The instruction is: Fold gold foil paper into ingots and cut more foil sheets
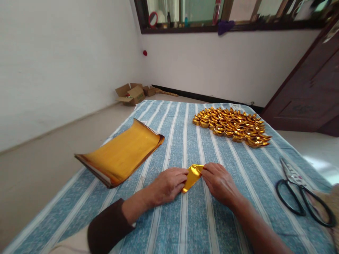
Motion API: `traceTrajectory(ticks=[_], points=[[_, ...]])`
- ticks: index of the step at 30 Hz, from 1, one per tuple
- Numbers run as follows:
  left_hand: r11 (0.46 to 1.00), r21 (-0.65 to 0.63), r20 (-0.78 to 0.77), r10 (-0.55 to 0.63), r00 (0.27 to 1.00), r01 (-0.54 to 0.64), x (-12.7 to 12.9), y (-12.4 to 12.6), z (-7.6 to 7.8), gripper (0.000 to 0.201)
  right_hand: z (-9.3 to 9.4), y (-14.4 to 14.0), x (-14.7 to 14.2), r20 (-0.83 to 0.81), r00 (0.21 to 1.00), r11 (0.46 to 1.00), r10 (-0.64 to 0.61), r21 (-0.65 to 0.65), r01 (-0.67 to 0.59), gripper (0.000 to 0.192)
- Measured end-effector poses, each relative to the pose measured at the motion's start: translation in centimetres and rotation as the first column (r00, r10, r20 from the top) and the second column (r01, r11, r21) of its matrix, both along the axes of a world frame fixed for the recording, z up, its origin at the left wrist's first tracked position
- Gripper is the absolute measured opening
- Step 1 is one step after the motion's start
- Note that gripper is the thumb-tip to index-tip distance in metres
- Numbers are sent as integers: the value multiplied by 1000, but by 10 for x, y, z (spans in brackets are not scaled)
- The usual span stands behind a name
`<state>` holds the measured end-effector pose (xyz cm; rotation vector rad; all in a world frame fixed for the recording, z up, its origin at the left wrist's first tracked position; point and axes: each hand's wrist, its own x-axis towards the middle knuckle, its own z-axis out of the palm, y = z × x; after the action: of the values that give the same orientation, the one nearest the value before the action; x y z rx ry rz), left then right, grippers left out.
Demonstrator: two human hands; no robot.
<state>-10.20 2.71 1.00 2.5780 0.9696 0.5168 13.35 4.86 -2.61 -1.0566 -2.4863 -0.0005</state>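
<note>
A small folded piece of gold foil paper [192, 178] is held between my two hands, just above or on the striped cloth. My left hand [169, 185] grips its left edge, fingers bent and pressed together. On the other side, my right hand [219, 181] pinches the upper right corner. The foil is shiny and folded into a slanted, pointed shape. Left of my hands lies a stack of gold paper sheets [124, 151] with curled ends. Beyond my right hand sits a dense group of folded gold foil ingots [230, 123] in rows.
Black-handled scissors [299, 197] lie at the table's right side. Blue-and-white striped cloth [174, 141] covers the table. Past its far left corner, an open cardboard box [131, 93] stands on the floor. A dark red door [304, 81] is at the right.
</note>
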Motion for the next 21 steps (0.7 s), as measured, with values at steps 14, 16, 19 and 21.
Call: traceTrajectory(ticks=[14, 16, 19, 21], points=[[994, -107, 53, 17, 998, -12, -21, -9, -9, 29, 2, -6, -6, -25, 998, 998, 54, 30, -53, 23], [994, -104, 65, 19, 998, -13, -21, -8, -11, 29, 2, -6, -6, -16, 998, 998, 57, 24, -57, 20], [996, -91, 73, 11, 997, -4, -22, -8, -11, 30, 3, -9, -6, 12, 999, 999, 37, 16, -37, 19], [997, -72, 66, -5, 998, 10, -21, -7, -9, 28, 3, -10, -7, 46, 999, 1000, 27, 12, -28, 19]])
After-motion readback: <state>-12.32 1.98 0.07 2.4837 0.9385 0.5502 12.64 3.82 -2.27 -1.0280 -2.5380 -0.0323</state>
